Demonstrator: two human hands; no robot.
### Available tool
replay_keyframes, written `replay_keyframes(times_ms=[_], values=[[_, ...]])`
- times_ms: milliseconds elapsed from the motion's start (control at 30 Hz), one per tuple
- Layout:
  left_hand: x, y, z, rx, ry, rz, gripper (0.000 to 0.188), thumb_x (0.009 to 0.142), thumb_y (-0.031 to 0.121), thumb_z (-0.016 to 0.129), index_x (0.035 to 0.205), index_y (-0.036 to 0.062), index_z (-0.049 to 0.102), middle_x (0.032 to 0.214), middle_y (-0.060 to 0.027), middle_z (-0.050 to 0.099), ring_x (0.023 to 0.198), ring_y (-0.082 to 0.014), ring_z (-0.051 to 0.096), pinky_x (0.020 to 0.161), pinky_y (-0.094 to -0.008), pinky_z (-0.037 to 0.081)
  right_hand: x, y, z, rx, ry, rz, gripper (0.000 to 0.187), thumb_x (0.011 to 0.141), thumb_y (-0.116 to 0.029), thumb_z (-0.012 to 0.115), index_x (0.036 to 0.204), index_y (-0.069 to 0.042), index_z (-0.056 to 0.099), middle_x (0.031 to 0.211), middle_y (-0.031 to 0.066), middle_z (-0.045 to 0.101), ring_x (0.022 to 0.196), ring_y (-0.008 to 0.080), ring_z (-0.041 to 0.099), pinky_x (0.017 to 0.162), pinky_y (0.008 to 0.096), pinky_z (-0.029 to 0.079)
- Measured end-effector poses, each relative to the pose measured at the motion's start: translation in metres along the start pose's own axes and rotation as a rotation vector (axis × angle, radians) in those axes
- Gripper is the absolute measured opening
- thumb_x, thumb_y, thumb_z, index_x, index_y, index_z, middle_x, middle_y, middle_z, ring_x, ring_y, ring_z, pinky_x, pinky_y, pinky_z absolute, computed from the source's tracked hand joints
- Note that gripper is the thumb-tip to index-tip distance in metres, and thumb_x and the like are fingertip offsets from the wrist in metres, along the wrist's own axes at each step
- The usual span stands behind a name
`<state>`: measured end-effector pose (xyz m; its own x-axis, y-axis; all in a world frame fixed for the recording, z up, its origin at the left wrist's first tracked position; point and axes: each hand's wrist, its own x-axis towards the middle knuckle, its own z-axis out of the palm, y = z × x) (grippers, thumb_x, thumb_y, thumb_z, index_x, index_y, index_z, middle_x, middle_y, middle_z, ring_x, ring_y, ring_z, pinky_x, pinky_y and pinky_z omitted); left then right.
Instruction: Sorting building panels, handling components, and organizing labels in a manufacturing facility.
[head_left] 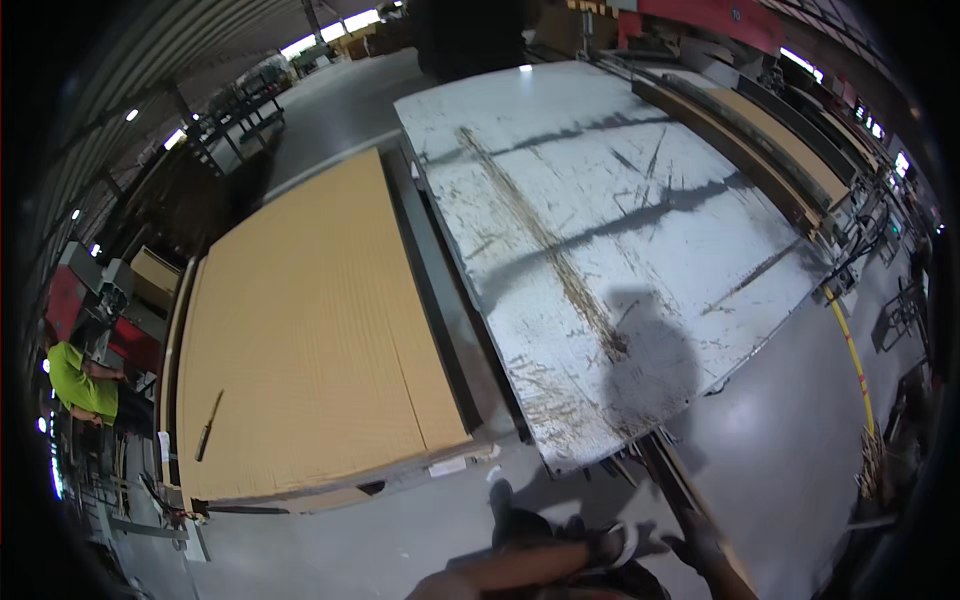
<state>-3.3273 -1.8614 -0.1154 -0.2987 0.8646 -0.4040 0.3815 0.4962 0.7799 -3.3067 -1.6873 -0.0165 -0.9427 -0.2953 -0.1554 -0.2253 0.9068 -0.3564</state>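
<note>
Near the lower edge my left forearm reaches across to the right. My left hand (604,546) looks dark, perhaps gloved, with something white beside it; its fingers are too dim to make out. My right hand (694,545), also dark, is over a long dark strip with a tan edge (672,478), which slopes down from the worn white table (720,330). Whether the right hand grips the strip is unclear. Scratches, brown scraps and the shadow of a head mark the table's top.
Left of the table lies a stack of tan cardboard sheets (300,330), with a thin dark-handled tool (205,440) on it. A person in a bright yellow-green shirt (78,380) is at the far left. A yellow hose (853,350) hangs at right, near machinery rails (740,150).
</note>
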Motion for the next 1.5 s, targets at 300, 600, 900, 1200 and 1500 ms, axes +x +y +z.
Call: replay_keyframes(times_ms=[300, 600, 900, 1200, 1500], values=[[-0.3, 0.002, 0.058, -0.303, 1.106, -0.574, 0.034, 0.086, 0.018, 0.056, 0.116, 0.0016, 0.056, 0.105, -0.0157, 0.063, 0.094, -0.0255, 0.062, 0.084, -0.0325, 0.049, 0.195, -0.247, 0.132, 0.289, 0.125, -0.039, 0.06, 0.089, -0.039, 0.047, 0.13, 0.004, 0.034, 0.119, 0.0284, 0.051, 0.112, 0.0397, 0.049, 0.093, 0.0442, 0.04], [-0.363, 0.106, 0.174, -0.915, 1.303, -0.48, 0.032, 0.085, 0.002, 0.057, 0.116, 0.0024, 0.056, 0.091, -0.0059, 0.063, 0.076, -0.012, 0.056, 0.066, -0.0248, 0.046, 0.061, -0.228, 0.106, 1.209, -0.386, 0.096, 0.061, 0.082, -0.032, 0.065, 0.127, 0.004, 0.047, 0.124, 0.0171, 0.053, 0.116, 0.0219, 0.048, 0.1, 0.0288, 0.034], [-0.298, 0.182, 0.225, -0.177, 1.336, -0.288, 0.03, 0.082, 0.005, 0.055, 0.111, -0.0003, 0.056, 0.105, -0.0184, 0.062, 0.095, -0.0258, 0.061, 0.081, -0.0341, 0.048, -0.203, -0.141, 0.144, 1.397, -0.41, 0.053, 0.053, 0.083, -0.02, 0.064, 0.127, 0.004, 0.047, 0.12, 0.012, 0.056, 0.111, 0.0183, 0.051, 0.097, 0.0289, 0.038], [-0.15, 0.153, 0.339, 0.63, 1.091, -0.617, 0.074, 0.083, 0.037, 0.052, 0.134, -0.0098, 0.027, 0.143, -0.0273, 0.022, 0.134, -0.0419, 0.018, 0.111, -0.0483, 0.01, -0.436, -0.082, 0.21, 1.465, -0.571, 0.562, 0.045, 0.082, -0.031, 0.065, 0.113, 0.001, 0.056, 0.091, 0.005, 0.06, 0.079, 0.0101, 0.056, 0.065, 0.0238, 0.044], [-0.117, 0.127, 0.39, 0.595, 1.095, -0.696, 0.059, 0.086, 0.022, 0.043, 0.134, -0.009, 0.029, 0.144, -0.0257, 0.022, 0.135, -0.0398, 0.018, 0.112, -0.0466, 0.011, -0.461, -0.037, 0.281, 1.589, -0.358, 0.393, 0.037, 0.079, -0.029, 0.067, 0.099, 0.001, 0.06, 0.079, 0.0044, 0.059, 0.07, 0.0109, 0.054, 0.06, 0.0251, 0.044]])
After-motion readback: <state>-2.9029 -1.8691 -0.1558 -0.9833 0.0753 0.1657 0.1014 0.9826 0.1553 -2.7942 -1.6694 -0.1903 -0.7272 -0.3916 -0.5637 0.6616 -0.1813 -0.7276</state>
